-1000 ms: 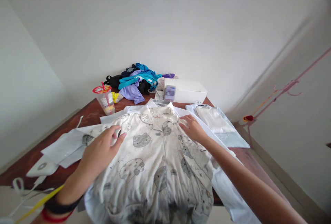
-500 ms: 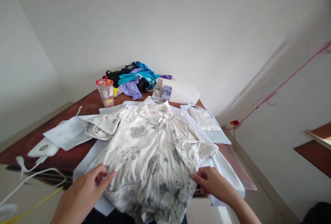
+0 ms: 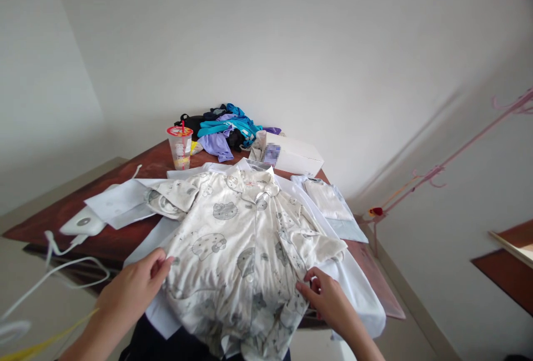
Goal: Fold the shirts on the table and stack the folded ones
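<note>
A white pyjama shirt printed with grey cartoon cats lies buttoned and face up on a pale blue shirt spread over a dark wooden table. My left hand pinches the printed shirt's lower left edge. My right hand grips its lower right edge near the hem, which hangs over the table's front edge. Both sleeves are folded in across the shirt's front.
A folded pale shirt lies at the right. At the back stand a plastic cup with a red lid, a heap of blue, purple and black clothes and a white box. A white device with cables sits left.
Both hands slid from the shirt's shoulders down to its lower edges. The right sleeve is now folded inward. The camera view shifted slightly.
</note>
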A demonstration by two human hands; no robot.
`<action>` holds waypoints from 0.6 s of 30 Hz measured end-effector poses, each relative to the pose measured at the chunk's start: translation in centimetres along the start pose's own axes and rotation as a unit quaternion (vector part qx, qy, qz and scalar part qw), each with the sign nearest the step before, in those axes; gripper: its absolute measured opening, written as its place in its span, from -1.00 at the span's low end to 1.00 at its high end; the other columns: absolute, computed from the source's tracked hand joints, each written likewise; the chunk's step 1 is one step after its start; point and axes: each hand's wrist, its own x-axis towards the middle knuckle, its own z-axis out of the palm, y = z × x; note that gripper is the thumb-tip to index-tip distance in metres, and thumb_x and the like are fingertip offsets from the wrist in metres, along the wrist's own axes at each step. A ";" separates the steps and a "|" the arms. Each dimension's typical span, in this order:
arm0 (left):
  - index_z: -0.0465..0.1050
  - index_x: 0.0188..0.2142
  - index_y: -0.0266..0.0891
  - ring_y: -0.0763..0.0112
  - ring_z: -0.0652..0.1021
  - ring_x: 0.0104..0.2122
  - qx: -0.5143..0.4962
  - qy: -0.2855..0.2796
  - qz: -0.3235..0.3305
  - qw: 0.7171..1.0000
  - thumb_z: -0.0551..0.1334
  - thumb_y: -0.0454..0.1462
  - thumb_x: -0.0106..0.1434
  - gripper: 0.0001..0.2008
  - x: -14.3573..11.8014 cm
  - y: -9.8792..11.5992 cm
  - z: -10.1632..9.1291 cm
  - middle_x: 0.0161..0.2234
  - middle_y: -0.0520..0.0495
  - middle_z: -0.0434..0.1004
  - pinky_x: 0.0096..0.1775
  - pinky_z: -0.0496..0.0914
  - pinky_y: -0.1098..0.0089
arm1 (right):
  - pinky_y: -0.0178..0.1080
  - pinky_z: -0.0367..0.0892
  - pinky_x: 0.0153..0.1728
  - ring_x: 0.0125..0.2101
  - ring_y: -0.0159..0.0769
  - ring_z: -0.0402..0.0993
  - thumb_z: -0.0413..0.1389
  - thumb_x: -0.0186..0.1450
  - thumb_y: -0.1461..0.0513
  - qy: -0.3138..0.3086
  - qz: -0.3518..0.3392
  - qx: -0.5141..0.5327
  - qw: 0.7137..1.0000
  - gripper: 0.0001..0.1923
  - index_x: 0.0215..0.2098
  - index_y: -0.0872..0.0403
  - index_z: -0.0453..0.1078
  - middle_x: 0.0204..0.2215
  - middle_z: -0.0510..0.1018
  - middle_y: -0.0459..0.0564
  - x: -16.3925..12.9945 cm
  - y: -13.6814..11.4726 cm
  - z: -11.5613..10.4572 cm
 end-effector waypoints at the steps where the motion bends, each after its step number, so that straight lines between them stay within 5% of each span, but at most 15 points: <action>1: 0.19 -0.44 -0.11 0.28 0.47 -0.54 -0.010 0.005 0.007 1.000 0.02 0.09 0.33 -0.61 0.0 0.1 -0.1 -0.57 0.02 0.38 -0.41 0.27 0.38 | -0.32 0.25 -0.70 -0.67 -0.33 0.36 0.14 0.28 -0.02 -0.001 -0.003 -0.004 1.000 -0.73 -0.32 -0.01 0.30 -0.60 0.35 -0.20 0.0 -0.1 0.0; 11: 0.11 -0.47 -0.15 0.39 0.19 -0.48 -0.252 0.026 -0.007 0.967 0.16 0.27 0.24 -0.43 0.5 0.6 -1.8 -0.50 0.11 0.02 -0.44 0.18 0.44 | -0.31 0.17 -0.57 -0.63 -0.33 0.37 0.02 0.33 0.07 -0.007 -0.035 -0.045 0.998 -0.74 -0.45 0.02 0.27 -0.59 0.44 -0.09 -0.2 -0.5 -0.4; 18: 0.28 -0.38 -0.16 0.40 0.27 -0.49 -0.282 0.085 -0.014 0.955 0.20 0.23 0.26 -0.49 1.9 0.9 -1.6 -0.51 0.12 0.24 -0.43 0.19 0.46 | -0.29 0.15 -0.53 -0.61 -0.31 0.37 -0.01 0.34 0.06 -0.003 -0.050 -0.061 0.997 -0.73 -0.46 0.01 0.23 -0.60 0.44 -0.09 -0.3 -0.7 -0.4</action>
